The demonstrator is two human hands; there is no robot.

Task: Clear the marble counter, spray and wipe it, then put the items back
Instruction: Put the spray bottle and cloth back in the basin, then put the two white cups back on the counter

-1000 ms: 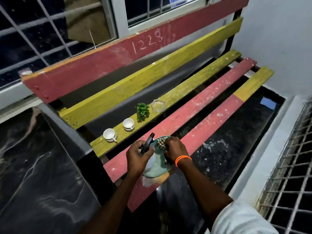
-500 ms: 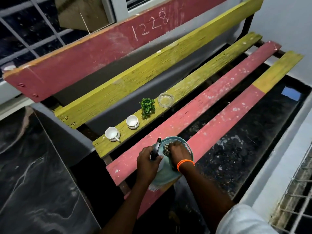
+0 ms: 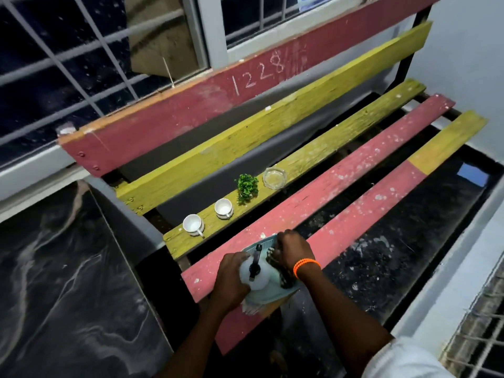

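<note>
1. The left hand (image 3: 231,279) curls round the white spray bottle (image 3: 255,276), which stands upright in the pale green basket (image 3: 261,296); its black nozzle points to the far side.
2. The right hand (image 3: 296,249) closes on a dark checked cloth (image 3: 283,271) in the same basket, just right of the bottle — the two hands nearly touch.
3. The basket rests on the near pink slat of the bench (image 3: 341,184), at its left end.
4. On the yellow slat beyond stand two white cups (image 3: 193,224) (image 3: 223,209), a small green plant (image 3: 247,185) and a glass dish (image 3: 274,178), in a row running far-right.
5. The dark marble counter (image 3: 54,268) lies well to the left of both hands — so the left hand with the bottle is nearer, and I judge spraying calls for a swing leftward.
</note>
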